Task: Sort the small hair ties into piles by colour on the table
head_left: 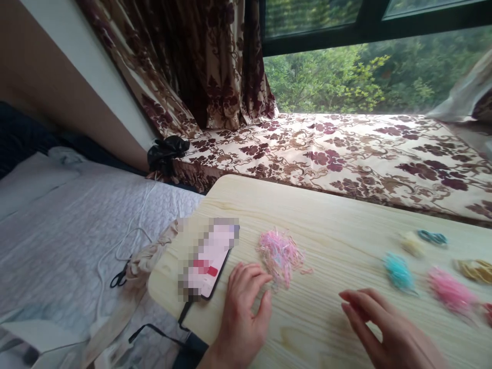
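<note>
My left hand [244,312] rests on the pale wooden table [338,215], fingers loosely curled and apart, fingertips touching the near edge of a pile of mixed pink and pastel small elastic bands [280,254]. Nothing is held in it. My right hand [388,328] hovers low over the table at the lower right, fingers extended and slightly bent, empty. It is closest to a bright pink pile of bands [450,292] and a turquoise pile [398,271]. A phone [209,259] lies left of my left hand.
More small piles lie at the right: cream [412,244], teal [433,237], mustard [474,270]. A cable runs from the phone off the table's edge. A white bed [77,225] lies to the left, and a floral cushioned window seat [346,148] and curtain behind.
</note>
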Tool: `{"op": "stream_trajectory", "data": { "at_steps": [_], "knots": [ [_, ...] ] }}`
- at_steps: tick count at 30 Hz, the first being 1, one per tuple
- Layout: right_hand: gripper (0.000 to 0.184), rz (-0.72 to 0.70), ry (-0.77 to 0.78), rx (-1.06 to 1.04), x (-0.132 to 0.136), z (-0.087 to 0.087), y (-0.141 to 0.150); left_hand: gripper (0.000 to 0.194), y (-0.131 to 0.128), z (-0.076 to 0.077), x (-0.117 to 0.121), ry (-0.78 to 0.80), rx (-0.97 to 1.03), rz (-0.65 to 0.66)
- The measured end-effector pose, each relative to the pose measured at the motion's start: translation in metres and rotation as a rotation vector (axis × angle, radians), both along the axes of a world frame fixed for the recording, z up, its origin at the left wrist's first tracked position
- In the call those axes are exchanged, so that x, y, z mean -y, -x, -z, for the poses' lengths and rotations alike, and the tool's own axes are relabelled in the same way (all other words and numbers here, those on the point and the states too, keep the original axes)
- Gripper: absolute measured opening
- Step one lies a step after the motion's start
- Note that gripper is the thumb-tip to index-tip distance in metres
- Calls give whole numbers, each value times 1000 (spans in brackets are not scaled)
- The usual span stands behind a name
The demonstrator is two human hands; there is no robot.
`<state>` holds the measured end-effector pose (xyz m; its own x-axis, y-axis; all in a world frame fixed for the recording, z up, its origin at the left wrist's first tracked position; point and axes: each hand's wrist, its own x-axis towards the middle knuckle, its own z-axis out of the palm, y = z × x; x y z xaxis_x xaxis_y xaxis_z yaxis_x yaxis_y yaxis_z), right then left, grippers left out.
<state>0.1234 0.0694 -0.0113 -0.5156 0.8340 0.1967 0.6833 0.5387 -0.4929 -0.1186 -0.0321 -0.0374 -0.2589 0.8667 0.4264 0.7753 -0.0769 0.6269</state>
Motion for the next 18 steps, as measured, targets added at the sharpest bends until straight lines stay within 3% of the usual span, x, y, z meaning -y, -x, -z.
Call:
{"op": "stream_trajectory", "data": {
  "at_steps": [3,7,14,18],
  "knots": [
    [30,-107,15,20,4,4,21,26,0,-1,0,1,16,7],
    [32,-117,-11,29,1,1,35,26,-1,-4,2,24,40,14],
    [35,-240,72,3,16,-10,67,31,0,-9,1,41,85,20],
    [30,-338,98,54,16,-8,80,32,0,-10,2,50,96,26]
  ]
}}
